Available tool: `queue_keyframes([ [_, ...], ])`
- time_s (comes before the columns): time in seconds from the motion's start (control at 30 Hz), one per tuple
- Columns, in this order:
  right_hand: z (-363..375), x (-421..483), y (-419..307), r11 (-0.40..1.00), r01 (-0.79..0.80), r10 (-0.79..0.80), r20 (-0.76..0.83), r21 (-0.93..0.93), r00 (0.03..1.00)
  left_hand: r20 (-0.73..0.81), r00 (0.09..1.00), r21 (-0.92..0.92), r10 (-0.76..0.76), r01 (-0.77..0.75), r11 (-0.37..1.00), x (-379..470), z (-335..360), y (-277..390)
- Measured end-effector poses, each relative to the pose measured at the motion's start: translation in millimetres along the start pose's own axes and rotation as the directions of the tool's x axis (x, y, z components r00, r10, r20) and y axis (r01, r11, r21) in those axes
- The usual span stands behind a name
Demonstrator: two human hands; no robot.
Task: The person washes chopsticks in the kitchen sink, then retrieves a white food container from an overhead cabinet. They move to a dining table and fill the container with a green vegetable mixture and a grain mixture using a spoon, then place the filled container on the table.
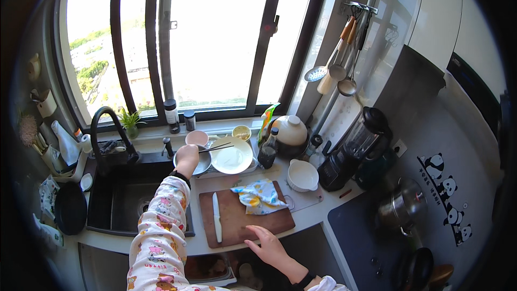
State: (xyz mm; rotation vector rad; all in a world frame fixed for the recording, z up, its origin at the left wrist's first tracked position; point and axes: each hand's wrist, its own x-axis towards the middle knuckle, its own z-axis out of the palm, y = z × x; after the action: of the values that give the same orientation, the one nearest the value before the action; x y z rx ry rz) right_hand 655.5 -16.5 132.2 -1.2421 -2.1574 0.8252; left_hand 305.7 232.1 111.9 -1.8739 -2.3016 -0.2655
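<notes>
My left hand point(188, 159) grips a pair of dark chopsticks point(218, 147), whose tips extend right over a white plate point(233, 158). Beneath that hand is a metal bowl point(204, 165), partly covered by it. My right hand point(267, 244) hovers at the front edge of a wooden cutting board point(232, 226), fingers apart and holding nothing. Along the board's left side lies a knife with a white handle point(218, 228). A crumpled cloth point(260, 197) with a blue and yellow pattern covers the board's far right part.
A black sink point(125, 194) with a black faucet point(111, 113) is at left. Beyond the board stand a white handled bowl point(302, 176), a dark bottle point(268, 151) and a lidded pot point(290, 131). A blender point(347, 153) and a steel pot point(402, 204) are right. Below the counter is an open drawer point(208, 268).
</notes>
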Motion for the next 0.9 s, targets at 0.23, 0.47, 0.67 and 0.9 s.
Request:
queue_keyframes([
  [0.23, -41.3, 34.7, 83.9, 0.999, -0.051, 0.050, -0.023, -0.020, 0.998, 0.096, 0.994, 0.047, -0.049, 0.044, 0.998, 21.3, 52.7, 16.7],
  [0.47, -1.7, 91.0, 121.6, 0.972, 0.086, -0.085, 0.017, -0.218, 0.996, 0.162, 0.986, -0.035, -0.049, 0.055, 0.998, 13.5, 37.1, 26.8],
  [0.67, 24.8, 117.3, 141.8, 0.883, 0.012, -0.022, -0.014, -0.470, 1.000, 0.088, 0.991, -0.256, -0.099, 0.118, 0.960, -37.8, -5.2, 43.1],
  [0.9, -51.8, 156.0, 149.3, 0.996, -0.090, 0.088, -0.159, -0.005, 0.983, 0.273, 0.962, -0.933, 0.023, 0.259, 0.248, -139.4, -29.8, 98.1],
])
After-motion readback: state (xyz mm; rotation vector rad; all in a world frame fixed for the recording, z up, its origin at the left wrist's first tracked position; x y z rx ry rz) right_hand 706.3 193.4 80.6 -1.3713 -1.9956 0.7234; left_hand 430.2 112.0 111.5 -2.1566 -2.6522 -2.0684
